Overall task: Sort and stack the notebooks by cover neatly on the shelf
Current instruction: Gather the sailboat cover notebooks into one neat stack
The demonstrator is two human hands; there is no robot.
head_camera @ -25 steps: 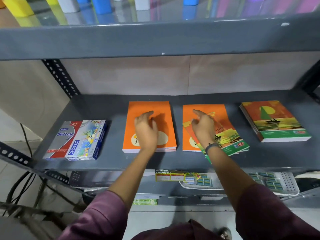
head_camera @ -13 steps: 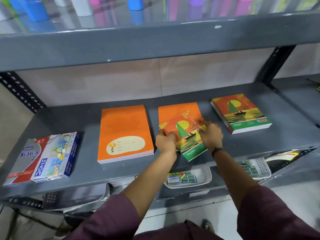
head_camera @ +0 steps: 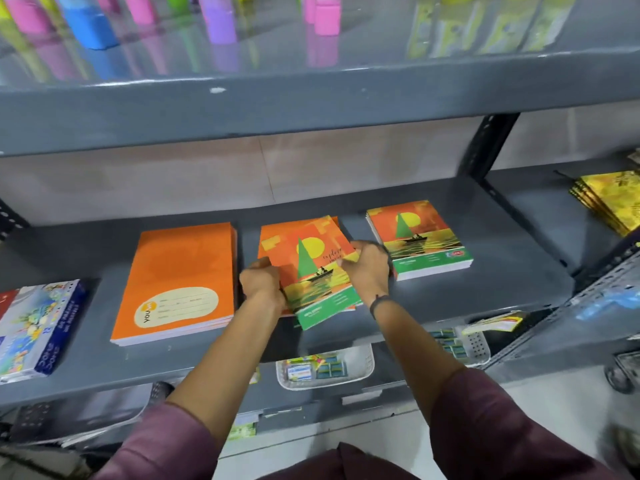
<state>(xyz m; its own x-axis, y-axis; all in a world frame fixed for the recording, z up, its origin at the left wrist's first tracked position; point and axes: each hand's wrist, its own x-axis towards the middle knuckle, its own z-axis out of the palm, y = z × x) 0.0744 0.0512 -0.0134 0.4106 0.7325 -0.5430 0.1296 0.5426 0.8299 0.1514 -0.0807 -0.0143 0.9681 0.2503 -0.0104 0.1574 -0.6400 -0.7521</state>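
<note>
A sailboat-cover notebook (head_camera: 317, 271), orange with a green band, is held at both sides, tilted, just above a plain orange notebook (head_camera: 277, 233) on the grey shelf (head_camera: 485, 282). My left hand (head_camera: 261, 280) grips its left edge and my right hand (head_camera: 367, 266) grips its right edge. To the right lies a stack of matching sailboat notebooks (head_camera: 417, 239). To the left lies a stack of plain orange notebooks (head_camera: 180, 282) with a cream label.
Boxed packs (head_camera: 33, 327) lie at the shelf's left end. Yellow books (head_camera: 609, 200) sit on the neighbouring shelf at right, past a black upright (head_camera: 491, 143). Coloured bottles (head_camera: 86, 19) stand on the shelf above. White baskets (head_camera: 325, 368) sit on the shelf below.
My left hand left the orange stack and joined the right on the sailboat notebook. Both hands have lifted and tilted it slightly. The view has shifted right.
</note>
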